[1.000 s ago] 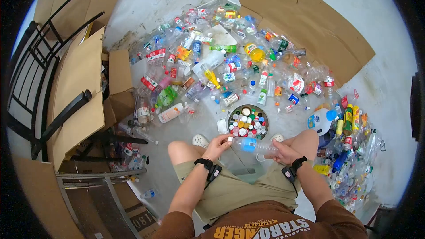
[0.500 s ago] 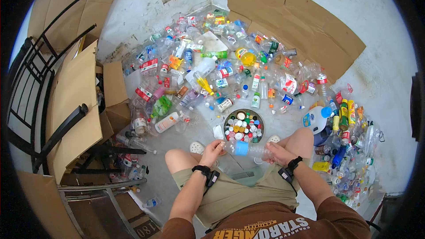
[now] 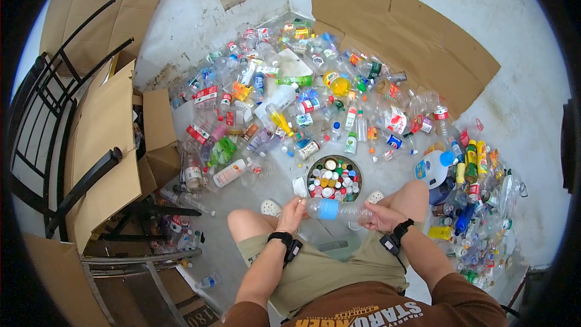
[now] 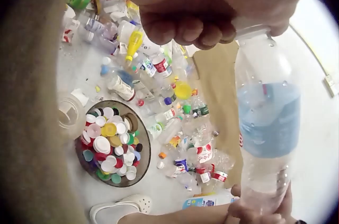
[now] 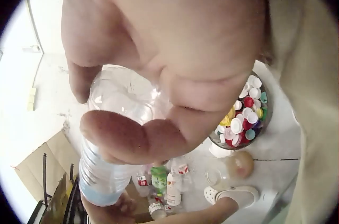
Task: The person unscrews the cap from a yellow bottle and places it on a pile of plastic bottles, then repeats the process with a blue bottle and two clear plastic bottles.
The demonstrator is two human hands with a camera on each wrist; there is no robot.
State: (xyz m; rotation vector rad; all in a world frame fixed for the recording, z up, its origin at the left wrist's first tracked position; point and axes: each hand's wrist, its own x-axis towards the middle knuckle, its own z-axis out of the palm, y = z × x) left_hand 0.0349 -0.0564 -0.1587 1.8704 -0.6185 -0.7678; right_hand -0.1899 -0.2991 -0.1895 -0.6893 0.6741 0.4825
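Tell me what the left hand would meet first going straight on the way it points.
Probably the white scrap on the floor, beside the bowl of bottle caps; the left hand might pass above it, since its height is unclear.

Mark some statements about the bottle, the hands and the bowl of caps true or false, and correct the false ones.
1. The left hand and right hand both hold one bottle. True.
2. The right hand is at the bottle's neck. False: the left hand is there.
3. The bottle's label is blue. True.
4. The bowl stands on the floor. True.
5. Every cap in the bowl is white. False: some are red, yellow or green.
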